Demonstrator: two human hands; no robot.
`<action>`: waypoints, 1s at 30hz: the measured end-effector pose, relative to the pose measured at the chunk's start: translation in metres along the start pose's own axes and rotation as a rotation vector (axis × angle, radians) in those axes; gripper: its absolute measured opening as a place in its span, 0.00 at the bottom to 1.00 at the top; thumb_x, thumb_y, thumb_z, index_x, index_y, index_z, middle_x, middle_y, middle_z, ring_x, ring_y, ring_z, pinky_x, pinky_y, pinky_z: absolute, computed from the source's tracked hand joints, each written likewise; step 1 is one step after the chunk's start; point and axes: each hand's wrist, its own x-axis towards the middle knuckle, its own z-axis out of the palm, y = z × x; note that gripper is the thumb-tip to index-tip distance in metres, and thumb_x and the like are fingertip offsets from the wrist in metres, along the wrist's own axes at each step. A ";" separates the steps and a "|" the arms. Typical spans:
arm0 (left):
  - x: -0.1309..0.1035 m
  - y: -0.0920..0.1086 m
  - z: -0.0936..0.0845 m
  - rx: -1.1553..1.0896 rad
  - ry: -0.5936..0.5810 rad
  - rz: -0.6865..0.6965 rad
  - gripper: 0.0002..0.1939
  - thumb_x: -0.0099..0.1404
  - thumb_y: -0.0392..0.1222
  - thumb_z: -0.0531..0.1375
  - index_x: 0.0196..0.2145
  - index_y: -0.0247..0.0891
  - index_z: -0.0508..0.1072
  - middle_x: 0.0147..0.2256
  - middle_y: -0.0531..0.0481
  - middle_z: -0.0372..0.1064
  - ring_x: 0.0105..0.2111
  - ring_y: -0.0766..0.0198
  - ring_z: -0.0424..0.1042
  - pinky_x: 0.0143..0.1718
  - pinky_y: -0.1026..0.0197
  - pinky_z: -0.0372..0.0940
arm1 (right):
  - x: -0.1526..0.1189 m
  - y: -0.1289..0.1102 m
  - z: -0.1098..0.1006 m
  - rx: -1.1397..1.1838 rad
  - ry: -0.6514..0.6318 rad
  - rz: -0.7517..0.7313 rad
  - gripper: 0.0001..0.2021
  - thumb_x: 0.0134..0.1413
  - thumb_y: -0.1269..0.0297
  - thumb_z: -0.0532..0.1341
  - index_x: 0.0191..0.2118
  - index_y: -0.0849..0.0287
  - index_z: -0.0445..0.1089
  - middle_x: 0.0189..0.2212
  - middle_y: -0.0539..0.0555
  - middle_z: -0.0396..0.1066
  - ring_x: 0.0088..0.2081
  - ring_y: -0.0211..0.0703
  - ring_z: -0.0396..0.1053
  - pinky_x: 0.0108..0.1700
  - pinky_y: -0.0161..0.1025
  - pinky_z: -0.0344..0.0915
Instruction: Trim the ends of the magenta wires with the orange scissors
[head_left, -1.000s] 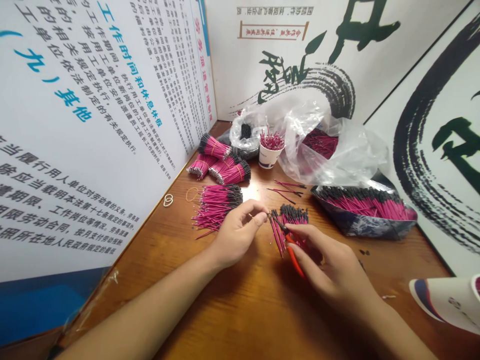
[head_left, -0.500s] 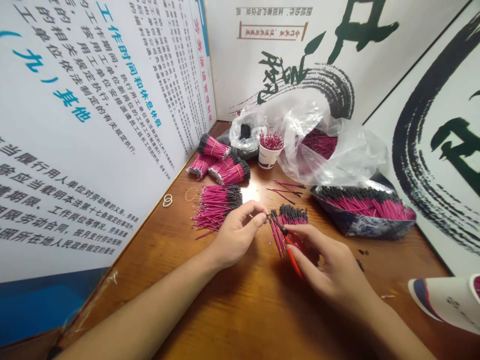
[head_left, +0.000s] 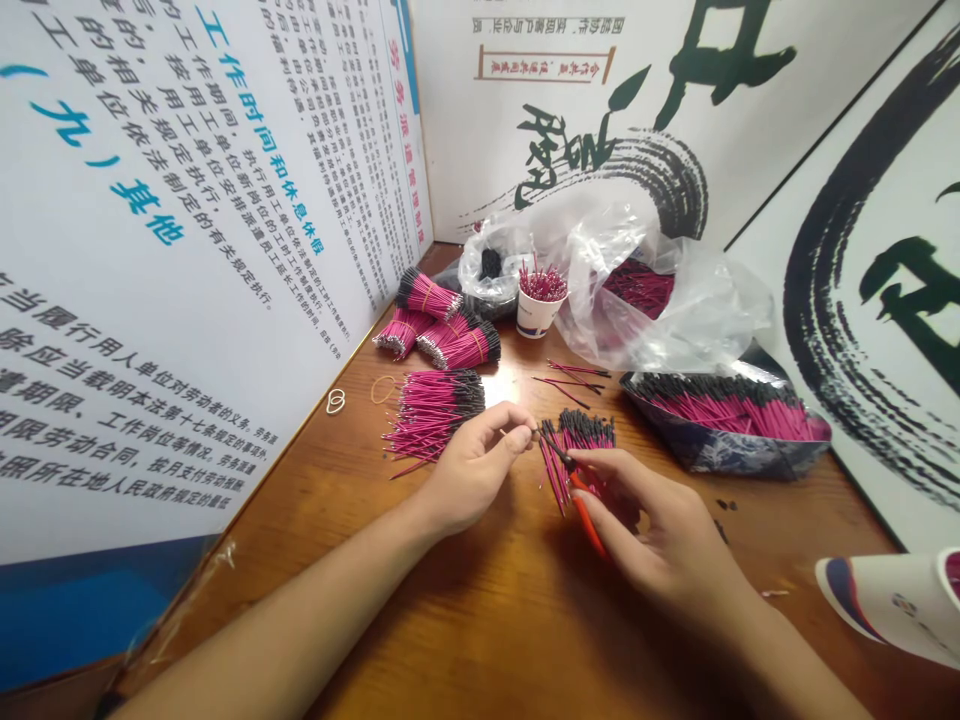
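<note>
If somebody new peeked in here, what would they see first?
Probably the bright pink wires with black ends, spread on the table left of the hands. Next, the red-handled pliers in the right hand, then the big dark brush swirl on the right-hand wall.

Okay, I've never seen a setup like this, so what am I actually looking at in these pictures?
There's no robot here, just a person working bare-handed. Every picture comes from one camera worn on the head, looking forward and down. On the table lie pink, black-ended wires, some loose, some in banded bundles. Pink ones also stand in a cup, fill a tray and show in a clear bag. The right hand holds red-handled pliers. The left hand pinches beside their tips; anything between its fingertips is too small to make out.
</note>
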 end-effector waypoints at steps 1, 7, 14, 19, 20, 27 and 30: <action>0.000 0.000 0.000 0.000 -0.001 -0.002 0.06 0.67 0.41 0.55 0.33 0.36 0.67 0.30 0.53 0.59 0.33 0.65 0.60 0.40 0.62 0.59 | 0.000 0.000 0.000 0.000 -0.002 0.001 0.11 0.62 0.67 0.59 0.50 0.56 0.69 0.32 0.50 0.75 0.28 0.36 0.71 0.32 0.31 0.67; 0.000 0.000 0.000 -0.005 -0.006 -0.018 0.07 0.68 0.41 0.54 0.33 0.37 0.66 0.30 0.54 0.59 0.32 0.66 0.59 0.39 0.62 0.58 | -0.001 0.001 0.001 -0.005 -0.003 -0.008 0.11 0.62 0.67 0.59 0.50 0.56 0.68 0.29 0.49 0.72 0.26 0.36 0.68 0.30 0.31 0.65; -0.001 0.001 0.001 -0.014 -0.002 -0.019 0.06 0.68 0.39 0.54 0.32 0.37 0.66 0.29 0.54 0.59 0.31 0.66 0.59 0.38 0.63 0.58 | -0.002 0.002 0.002 0.017 0.000 -0.011 0.11 0.62 0.68 0.59 0.50 0.56 0.68 0.28 0.47 0.71 0.26 0.36 0.67 0.30 0.31 0.64; -0.001 0.002 0.001 -0.007 0.000 -0.035 0.06 0.68 0.39 0.54 0.33 0.37 0.66 0.29 0.54 0.60 0.31 0.66 0.59 0.36 0.63 0.58 | -0.003 0.004 0.003 0.030 -0.018 -0.002 0.13 0.62 0.68 0.59 0.52 0.55 0.67 0.30 0.48 0.73 0.28 0.36 0.69 0.32 0.32 0.65; -0.001 0.002 0.001 -0.007 -0.001 -0.038 0.06 0.68 0.40 0.54 0.33 0.37 0.66 0.29 0.54 0.60 0.31 0.66 0.59 0.36 0.63 0.58 | -0.003 0.004 0.003 0.031 -0.020 -0.001 0.13 0.63 0.68 0.59 0.52 0.55 0.67 0.30 0.48 0.73 0.28 0.36 0.69 0.32 0.32 0.65; -0.002 0.002 0.000 -0.006 -0.006 -0.024 0.06 0.67 0.39 0.54 0.32 0.37 0.66 0.29 0.54 0.60 0.31 0.66 0.59 0.37 0.63 0.58 | -0.002 0.000 0.000 0.022 -0.020 0.002 0.12 0.62 0.67 0.59 0.51 0.57 0.68 0.28 0.48 0.72 0.26 0.37 0.68 0.30 0.32 0.65; -0.002 0.002 0.001 -0.003 -0.007 -0.030 0.06 0.67 0.40 0.54 0.32 0.37 0.66 0.29 0.54 0.59 0.32 0.66 0.59 0.37 0.62 0.58 | -0.002 -0.001 -0.001 0.021 -0.040 0.016 0.11 0.63 0.67 0.58 0.50 0.57 0.68 0.27 0.48 0.72 0.25 0.37 0.68 0.29 0.32 0.65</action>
